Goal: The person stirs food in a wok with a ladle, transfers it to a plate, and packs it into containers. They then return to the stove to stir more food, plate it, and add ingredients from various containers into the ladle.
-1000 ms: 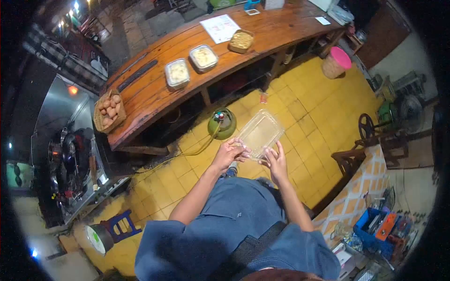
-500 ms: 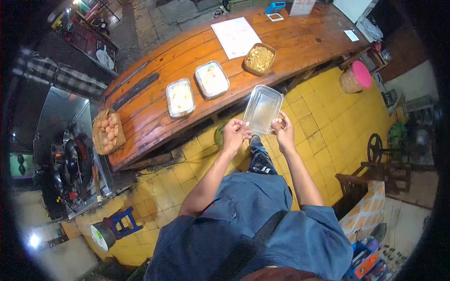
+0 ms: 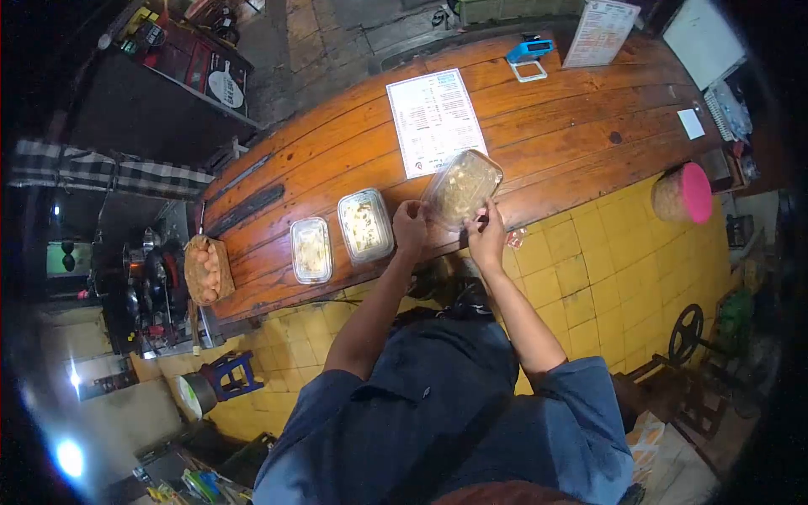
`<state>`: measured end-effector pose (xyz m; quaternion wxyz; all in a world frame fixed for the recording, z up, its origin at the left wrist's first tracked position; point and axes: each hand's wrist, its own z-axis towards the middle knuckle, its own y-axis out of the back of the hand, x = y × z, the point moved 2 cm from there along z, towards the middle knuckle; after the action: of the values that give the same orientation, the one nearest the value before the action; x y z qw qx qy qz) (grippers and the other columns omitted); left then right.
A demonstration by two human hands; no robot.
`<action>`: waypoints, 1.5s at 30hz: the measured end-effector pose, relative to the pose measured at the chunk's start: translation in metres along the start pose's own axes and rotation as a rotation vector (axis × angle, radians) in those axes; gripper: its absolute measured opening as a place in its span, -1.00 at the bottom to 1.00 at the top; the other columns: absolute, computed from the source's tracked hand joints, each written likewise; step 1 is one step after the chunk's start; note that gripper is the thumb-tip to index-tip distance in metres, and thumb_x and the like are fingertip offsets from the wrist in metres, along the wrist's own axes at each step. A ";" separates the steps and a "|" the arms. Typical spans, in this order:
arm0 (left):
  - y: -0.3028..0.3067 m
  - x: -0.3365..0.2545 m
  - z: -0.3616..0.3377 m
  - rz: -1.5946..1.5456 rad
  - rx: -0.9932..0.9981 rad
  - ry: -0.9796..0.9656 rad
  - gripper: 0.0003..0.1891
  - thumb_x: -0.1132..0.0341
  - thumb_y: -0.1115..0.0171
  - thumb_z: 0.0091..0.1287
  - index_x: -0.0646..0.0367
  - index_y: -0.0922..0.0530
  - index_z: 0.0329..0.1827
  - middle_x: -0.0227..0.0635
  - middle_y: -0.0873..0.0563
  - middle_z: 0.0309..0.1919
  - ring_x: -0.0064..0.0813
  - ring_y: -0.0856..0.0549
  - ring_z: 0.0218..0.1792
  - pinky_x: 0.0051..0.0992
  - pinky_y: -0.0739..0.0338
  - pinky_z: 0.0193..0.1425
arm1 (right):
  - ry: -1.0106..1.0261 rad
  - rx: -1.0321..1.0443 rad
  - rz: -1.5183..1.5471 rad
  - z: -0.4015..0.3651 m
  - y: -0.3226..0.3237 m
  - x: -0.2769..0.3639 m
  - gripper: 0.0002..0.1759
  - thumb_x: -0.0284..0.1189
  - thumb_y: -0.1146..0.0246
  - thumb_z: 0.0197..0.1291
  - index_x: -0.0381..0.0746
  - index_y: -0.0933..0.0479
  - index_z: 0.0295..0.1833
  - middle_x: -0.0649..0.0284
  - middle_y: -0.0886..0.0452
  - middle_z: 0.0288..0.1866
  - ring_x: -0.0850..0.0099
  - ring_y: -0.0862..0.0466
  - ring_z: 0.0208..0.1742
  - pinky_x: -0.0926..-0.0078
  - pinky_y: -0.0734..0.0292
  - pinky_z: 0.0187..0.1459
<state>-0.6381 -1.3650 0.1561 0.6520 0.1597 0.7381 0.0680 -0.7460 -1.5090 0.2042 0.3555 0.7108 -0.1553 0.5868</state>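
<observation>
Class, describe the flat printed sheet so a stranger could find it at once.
Find the wooden counter. Near its middle, beyond the held clear container, lies a white printed sheet. It lies flat; the other printed sheet stands upright beside a blue device.

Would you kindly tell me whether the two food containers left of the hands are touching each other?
Apart. The head view shows a narrow strip of bare wood between the leftmost container and its neighbour.
</observation>
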 end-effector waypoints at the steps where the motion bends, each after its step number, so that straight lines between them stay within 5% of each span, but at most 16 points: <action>1: 0.002 -0.029 -0.009 -0.029 0.010 0.030 -0.76 0.22 -0.29 0.25 0.25 -0.55 -0.28 -0.36 -0.64 -0.47 -0.56 -0.60 -0.40 -0.53 -0.48 -0.27 | 0.073 -0.041 -0.078 0.005 -0.002 -0.005 -0.32 -0.62 -0.29 -0.02 -0.32 -0.28 0.28 0.20 -0.50 -0.19 0.47 -0.52 -0.33 0.53 -0.48 -0.23; 17: 0.001 -0.038 0.002 -0.022 0.143 0.118 -0.75 0.21 -0.31 0.22 0.25 -0.60 -0.28 -0.34 -0.67 -0.45 -0.59 -0.62 -0.38 -0.54 -0.50 -0.26 | 0.030 0.030 0.104 0.024 0.012 0.002 -0.33 -0.60 -0.26 -0.01 -0.36 -0.25 0.28 0.15 -0.48 -0.25 0.36 -0.53 -0.34 0.49 -0.47 -0.25; 23: 0.000 -0.035 0.004 0.012 0.203 0.157 -0.74 0.21 -0.33 0.21 0.28 -0.59 -0.32 -0.33 -0.67 -0.45 -0.61 -0.61 -0.40 -0.57 -0.50 -0.27 | 0.048 0.026 -0.072 0.022 0.017 0.004 -0.36 -0.64 -0.24 0.01 -0.38 -0.25 0.28 0.10 -0.47 -0.25 0.34 -0.52 -0.36 0.47 -0.47 -0.28; 35: -0.004 -0.020 0.037 0.095 0.350 -0.055 -0.64 0.30 -0.44 -0.03 0.29 -0.53 -0.23 -0.31 -0.63 -0.44 -0.57 -0.60 -0.40 -0.54 -0.53 -0.22 | 0.356 -0.117 -0.210 0.007 0.002 0.009 -0.32 -0.62 -0.15 0.07 -0.38 -0.08 0.32 -0.15 -0.20 0.22 -0.02 -0.29 0.21 0.21 -0.26 0.20; 39: -0.007 -0.003 0.037 0.013 0.366 -0.078 -0.65 0.35 -0.43 -0.01 0.30 -0.52 -0.21 -0.30 -0.63 -0.44 -0.58 -0.60 -0.40 -0.56 -0.53 -0.22 | 0.401 -0.083 -0.242 0.000 0.000 -0.007 -0.33 -0.61 -0.14 0.09 -0.38 -0.07 0.33 -0.15 -0.19 0.23 -0.01 -0.29 0.21 0.21 -0.25 0.22; 45: -0.012 -0.028 0.059 0.150 0.460 -0.129 -0.68 0.42 -0.35 0.08 0.31 -0.49 -0.12 -0.25 -0.64 -0.34 -0.58 -0.64 -0.36 -0.58 -0.55 -0.23 | 0.131 -0.009 0.061 0.019 0.005 -0.011 -0.30 -0.57 -0.17 0.12 -0.39 -0.03 0.35 -0.09 -0.21 0.23 0.16 -0.41 0.14 0.39 -0.44 0.05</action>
<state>-0.5791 -1.3917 0.1702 0.6376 0.3621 0.6770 -0.0640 -0.7382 -1.5280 0.1945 0.3500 0.6642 -0.1560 0.6419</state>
